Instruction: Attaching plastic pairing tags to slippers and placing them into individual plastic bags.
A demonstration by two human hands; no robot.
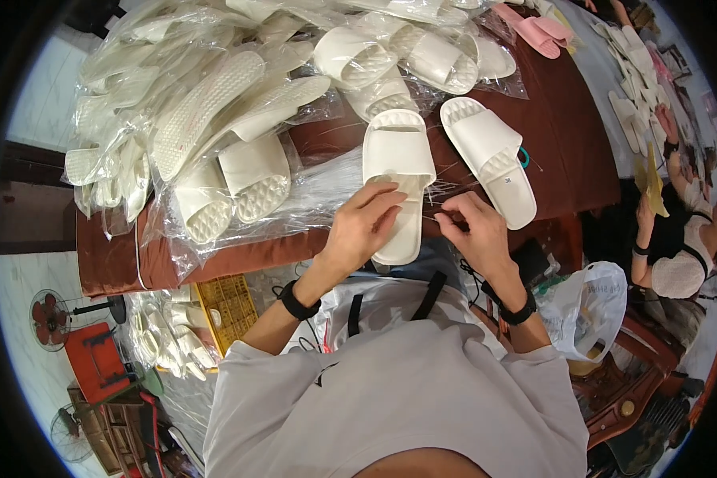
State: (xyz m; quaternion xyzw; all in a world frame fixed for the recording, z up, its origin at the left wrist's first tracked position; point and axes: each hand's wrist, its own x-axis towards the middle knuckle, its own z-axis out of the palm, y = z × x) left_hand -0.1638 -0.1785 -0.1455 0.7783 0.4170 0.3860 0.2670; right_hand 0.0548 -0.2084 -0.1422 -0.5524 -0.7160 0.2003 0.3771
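Note:
A white slide slipper (407, 231) lies in front of me, its heel end reaching the table's near edge. My left hand (364, 225) is over its footbed, fingers curled toward the thumb; what they hold, if anything, is hidden. Just right of that slipper, my right hand (479, 232) is closed in a pinch, with something too thin to make out at the fingertips. A second white slipper (486, 142) lies to the right, beyond the right hand, with a teal loop (524, 156) by its strap. Fine clear strands (319, 185) lie bundled left of the slippers.
White slippers in clear bags (207, 111) are heaped on the brown-covered table (566, 151). Pink slippers (538, 32) lie at the far right. Below the table stand a yellow crate (225, 307) and a white plastic bag (589, 307). Another person (681, 255) works at the right.

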